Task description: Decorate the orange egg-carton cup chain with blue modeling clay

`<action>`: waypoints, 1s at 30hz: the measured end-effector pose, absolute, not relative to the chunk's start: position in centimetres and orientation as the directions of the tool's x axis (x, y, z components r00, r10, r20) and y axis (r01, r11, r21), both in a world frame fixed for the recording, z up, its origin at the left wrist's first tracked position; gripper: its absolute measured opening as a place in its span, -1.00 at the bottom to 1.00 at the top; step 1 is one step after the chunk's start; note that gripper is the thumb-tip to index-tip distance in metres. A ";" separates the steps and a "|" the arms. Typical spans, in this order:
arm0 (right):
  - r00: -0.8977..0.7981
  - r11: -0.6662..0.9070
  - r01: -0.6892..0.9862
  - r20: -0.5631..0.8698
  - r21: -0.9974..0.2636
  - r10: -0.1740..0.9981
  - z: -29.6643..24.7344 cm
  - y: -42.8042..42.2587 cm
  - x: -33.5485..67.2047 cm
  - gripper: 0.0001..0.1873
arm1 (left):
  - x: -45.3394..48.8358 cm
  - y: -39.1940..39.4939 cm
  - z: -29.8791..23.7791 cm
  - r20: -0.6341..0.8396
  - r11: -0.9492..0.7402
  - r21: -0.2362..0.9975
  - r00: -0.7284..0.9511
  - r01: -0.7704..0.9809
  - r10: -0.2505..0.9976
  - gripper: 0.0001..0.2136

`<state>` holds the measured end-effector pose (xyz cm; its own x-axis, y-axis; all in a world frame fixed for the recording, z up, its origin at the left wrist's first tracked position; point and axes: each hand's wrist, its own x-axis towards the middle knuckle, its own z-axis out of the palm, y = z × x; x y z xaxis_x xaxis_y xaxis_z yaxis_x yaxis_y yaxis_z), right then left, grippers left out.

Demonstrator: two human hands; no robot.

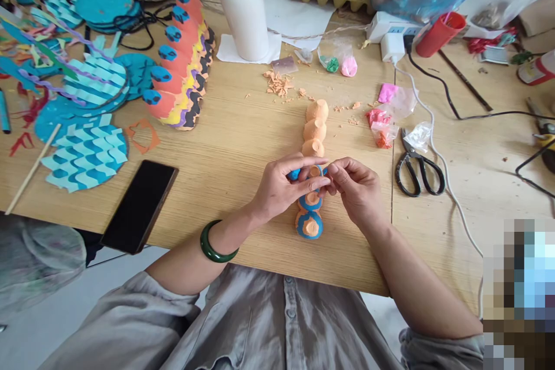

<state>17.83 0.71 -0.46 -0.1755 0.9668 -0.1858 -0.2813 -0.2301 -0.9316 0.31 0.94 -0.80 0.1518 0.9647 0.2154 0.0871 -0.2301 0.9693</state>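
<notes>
An orange egg-carton strip (pixel 315 129) lies lengthwise on the table beneath my hands. Blue clay rings circle the bumps at its near end, while the far bumps are plain orange. My left hand (pixel 280 188) is curled over the strip, with a lump of blue modelling clay (pixel 294 174) tucked between thumb and fingers. Opposite it, my right hand (pixel 358 189) is closed in a pinch, its fingertips meeting those of the left. A tiny bit of blue clay (pixel 325 171) shows at the right fingertips. My hands partly cover the strip's middle.
A decorated orange carton piece (pixel 180 69) stands left of a white bottle (pixel 245 17). Scissors (pixel 416 165) and a white cable (pixel 442 156) lie to the right. A black phone (pixel 141 205) rests near the front edge. Orange crumbs (pixel 280 84) and bagged pink clay (pixel 348 66) sit behind.
</notes>
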 end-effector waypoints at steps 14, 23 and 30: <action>-0.330 -0.372 -0.331 -0.263 -0.867 0.906 -0.1 0.7 17.8 -0.65 | 0.2 0.7 -0.3 0.327 -0.338 0.925 0.088 0.175 0.941 -0.88; -0.094 -0.240 -0.206 -0.225 -0.949 0.970 -0.8 1.7 18.2 -0.60 | -0.9 1.9 -0.5 -0.160 0.160 0.983 0.005 -0.088 0.987 -0.71; -0.054 -0.194 -0.120 -0.189 -0.974 0.980 -1.5 2.1 18.3 -0.59 | -1.9 2.8 -2.0 -0.239 0.233 0.937 -0.009 0.262 0.971 -0.66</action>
<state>18.34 2.07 -1.54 -0.0545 0.9805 -0.1889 -0.1204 -0.1943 -0.9735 -1.86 2.79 -1.95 -0.0086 0.9711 -0.2387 0.2623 0.2325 0.9365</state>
